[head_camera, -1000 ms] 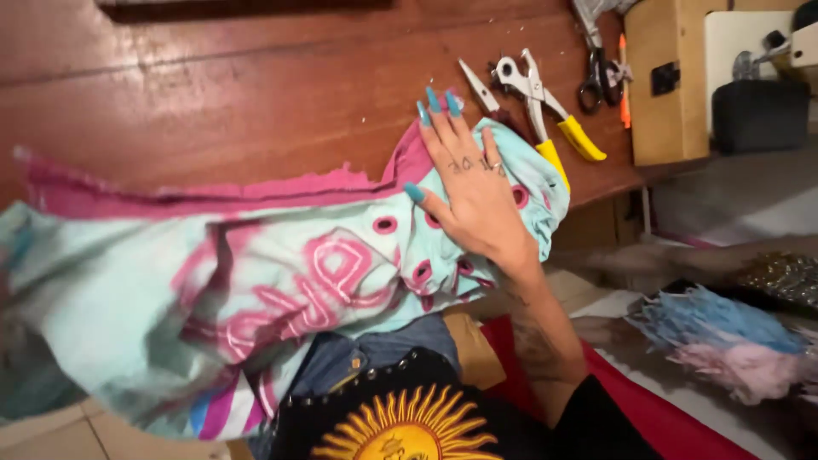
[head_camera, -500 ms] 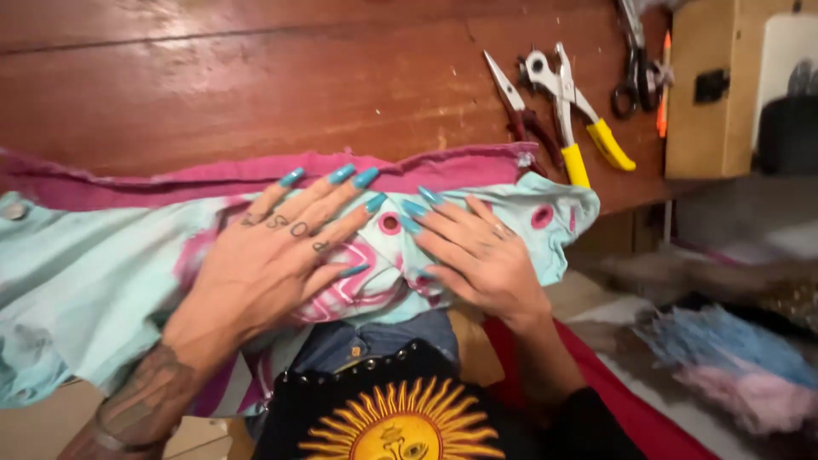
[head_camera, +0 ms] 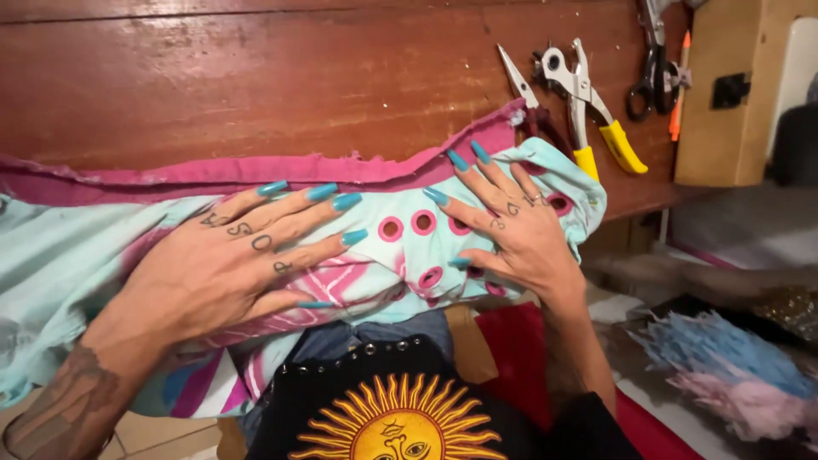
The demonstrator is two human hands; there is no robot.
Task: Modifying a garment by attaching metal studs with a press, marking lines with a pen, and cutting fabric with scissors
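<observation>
Your left hand (head_camera: 226, 268) and right hand (head_camera: 515, 230) lie flat, fingers spread wide, holding nothing, pressed on the pale turquoise and pink printed fabric with pink-ringed eyelets (head_camera: 400, 247), which is draped over the near edge of the dark red wooden tabletop (head_camera: 298, 85). Just beyond the fabric's far right corner lie yellow-handled punch pliers (head_camera: 588, 111) and pointed red-handled pliers (head_camera: 524, 89). Slide the fabric that way and it could likely snag on those tips or push the tools off. No container shows beside the fabric.
</observation>
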